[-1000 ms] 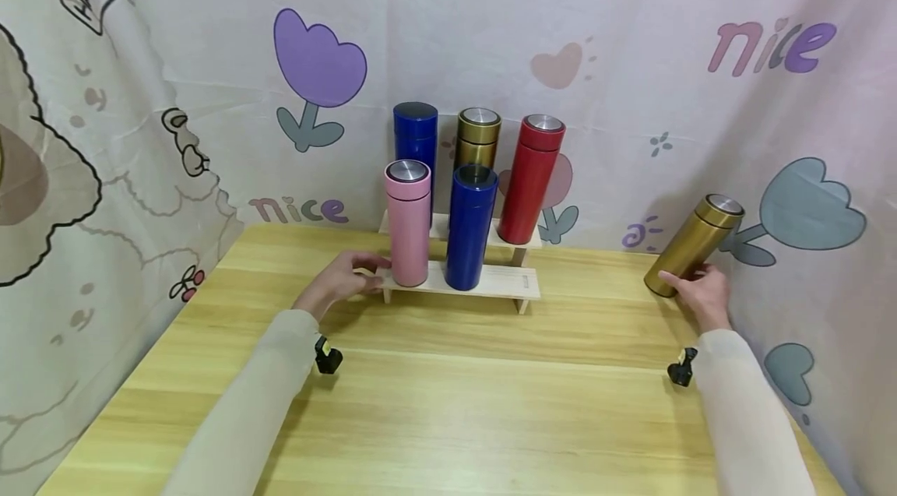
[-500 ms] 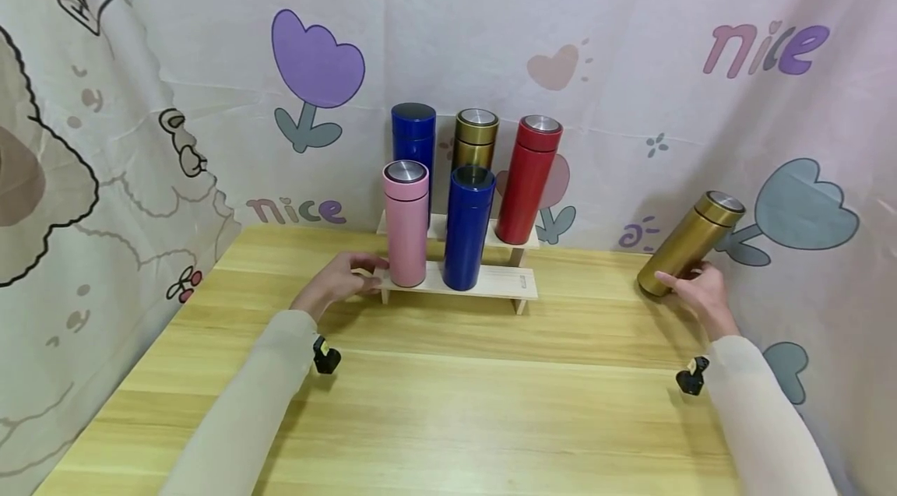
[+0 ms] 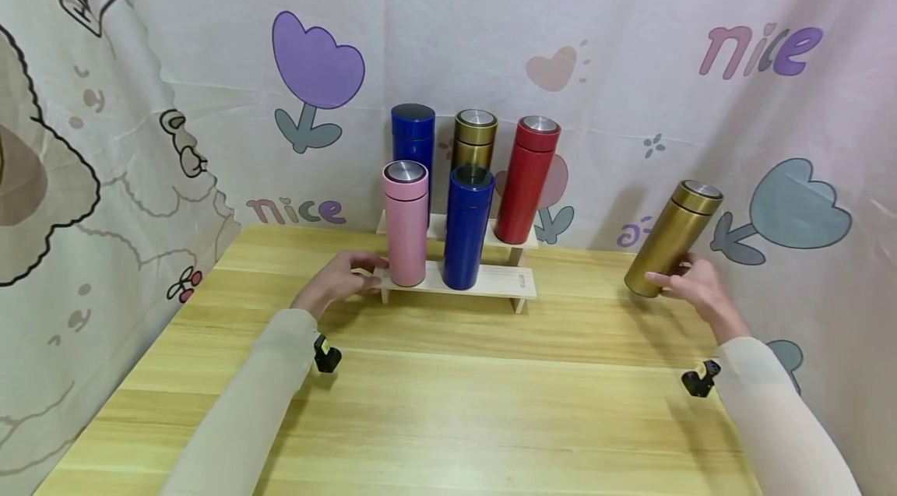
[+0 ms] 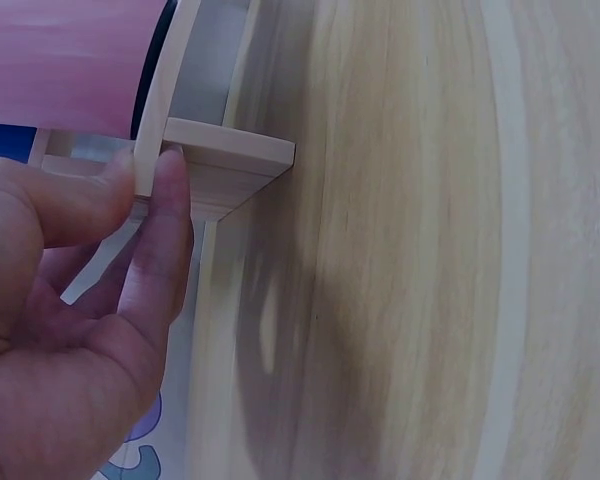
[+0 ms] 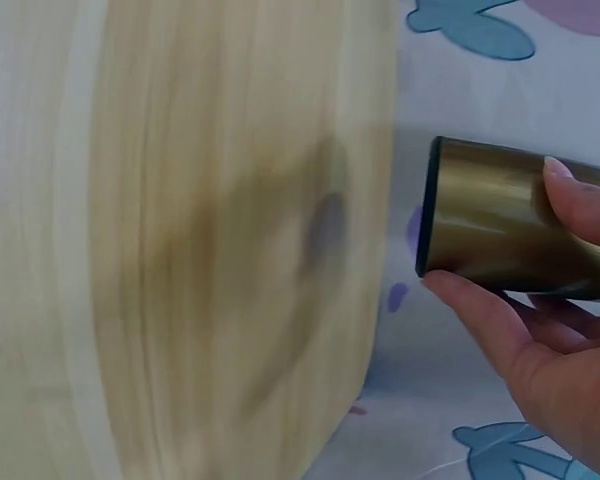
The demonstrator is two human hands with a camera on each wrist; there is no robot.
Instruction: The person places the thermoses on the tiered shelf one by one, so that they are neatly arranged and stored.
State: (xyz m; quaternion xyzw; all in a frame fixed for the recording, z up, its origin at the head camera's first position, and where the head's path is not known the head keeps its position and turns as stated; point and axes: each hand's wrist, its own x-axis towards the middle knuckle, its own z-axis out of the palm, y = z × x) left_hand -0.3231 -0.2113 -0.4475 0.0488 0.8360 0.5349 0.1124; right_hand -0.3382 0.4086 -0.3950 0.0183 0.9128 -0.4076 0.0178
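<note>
My left hand (image 3: 343, 279) pinches the left end of the lower shelf of a wooden stand (image 3: 504, 278), thumb above and a finger beneath, as the left wrist view shows. On that shelf a pink thermos (image 3: 406, 235) and a blue thermos (image 3: 466, 235) stand side by side. Off to the right, my right hand (image 3: 697, 290) grips a gold thermos (image 3: 669, 247) near its base. That thermos leans to the right, and the right wrist view shows its dark-rimmed bottom raised off the table.
A second blue thermos (image 3: 413, 130), another gold thermos (image 3: 476, 139) and a red thermos (image 3: 528, 184) stand on the stand's upper shelf. The wooden table (image 3: 448, 402) meets a printed cloth (image 3: 617, 52) behind. Each wrist carries a small black camera.
The gold thermos in my right hand has lifted off the table and moved left, with the right hand moving along with it. My left hand stays on the stand.
</note>
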